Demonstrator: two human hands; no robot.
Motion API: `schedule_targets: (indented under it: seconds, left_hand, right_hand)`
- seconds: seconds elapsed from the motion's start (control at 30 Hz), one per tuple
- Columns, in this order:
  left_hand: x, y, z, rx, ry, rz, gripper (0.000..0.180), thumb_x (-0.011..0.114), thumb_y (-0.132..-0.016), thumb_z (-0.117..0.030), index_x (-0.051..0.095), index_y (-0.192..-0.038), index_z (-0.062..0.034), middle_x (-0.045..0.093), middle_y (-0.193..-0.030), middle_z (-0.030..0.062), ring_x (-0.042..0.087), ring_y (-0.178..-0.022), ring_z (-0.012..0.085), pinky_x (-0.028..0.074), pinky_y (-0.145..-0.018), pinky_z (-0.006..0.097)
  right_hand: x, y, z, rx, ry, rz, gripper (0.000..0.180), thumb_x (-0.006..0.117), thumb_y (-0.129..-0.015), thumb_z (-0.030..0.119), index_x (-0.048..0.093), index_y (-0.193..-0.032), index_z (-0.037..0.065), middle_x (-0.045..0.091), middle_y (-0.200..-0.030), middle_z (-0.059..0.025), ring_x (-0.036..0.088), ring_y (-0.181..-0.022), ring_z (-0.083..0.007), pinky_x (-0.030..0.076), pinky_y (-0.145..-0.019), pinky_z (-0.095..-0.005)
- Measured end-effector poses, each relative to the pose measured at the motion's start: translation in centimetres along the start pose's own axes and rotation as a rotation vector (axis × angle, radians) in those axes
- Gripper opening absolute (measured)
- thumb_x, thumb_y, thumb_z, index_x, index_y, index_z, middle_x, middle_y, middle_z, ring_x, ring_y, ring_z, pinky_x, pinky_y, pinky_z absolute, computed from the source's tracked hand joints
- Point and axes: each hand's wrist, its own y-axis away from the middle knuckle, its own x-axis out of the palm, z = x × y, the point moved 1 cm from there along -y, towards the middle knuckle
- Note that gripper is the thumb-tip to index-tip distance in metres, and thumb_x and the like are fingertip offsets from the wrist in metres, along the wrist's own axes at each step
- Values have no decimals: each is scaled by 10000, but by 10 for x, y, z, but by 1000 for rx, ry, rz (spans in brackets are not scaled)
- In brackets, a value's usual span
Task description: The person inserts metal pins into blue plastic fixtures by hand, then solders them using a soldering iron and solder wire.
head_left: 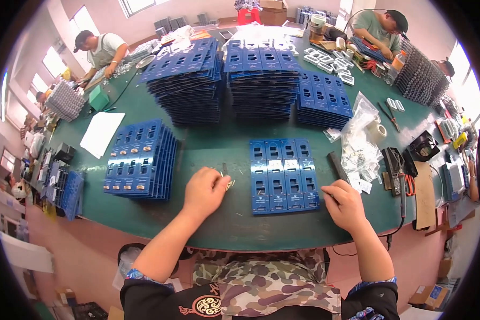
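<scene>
A blue circuit board panel (284, 177) lies flat on the green table in front of me, divided into several upright strips with cut-outs. To its left, my left hand (207, 188) is closed, with thin brass-coloured pieces (230, 184) at its fingertips. A few more slivers are scattered on the table around them. My right hand (346, 205) is just off the panel's right edge, thumb and forefinger pinched together. Whatever it may hold is too small to make out.
Tall stacks of blue panels (186, 80) stand at the back, with a leaning stack (136, 160) at left. On the right lie a plastic bag (360, 144), a soldering iron (402, 194) and orange-handled pliers (409, 185). Co-workers (104, 50) (381, 34) sit across the table.
</scene>
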Motion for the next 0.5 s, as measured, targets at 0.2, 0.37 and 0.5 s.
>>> schedule_targets:
  seconds: [0.2, 0.37, 0.5]
  left_hand:
    - [1, 10, -7, 319, -213, 20, 196, 730, -779, -201, 613, -786, -44, 595, -869, 103, 596, -814, 315, 484, -694, 430]
    - [-8, 21, -12, 414, -253, 116, 288, 755, -752, -221, 654, -958, -48, 612, -1115, 126, 589, -1041, 328, 467, -894, 450]
    - [-15, 30, -15, 431, -307, 215, 455, 767, -757, -304, 629, -1111, -53, 549, -1265, 165, 517, -1198, 368, 396, -1014, 527]
  right_hand:
    - [-5, 15, -2, 36, -17, -42, 115, 661, -804, 20, 697, -913, 17, 627, -802, -108, 633, -688, -299, 509, -606, -360]
    - [-2, 26, -5, 25, -36, -89, 105, 668, -797, 9, 695, -899, 12, 628, -785, -110, 635, -679, -293, 504, -592, -351]
    - [-2, 28, -5, 11, -55, -107, 105, 670, -793, 2, 694, -895, 10, 628, -782, -111, 634, -675, -290, 505, -592, -350]
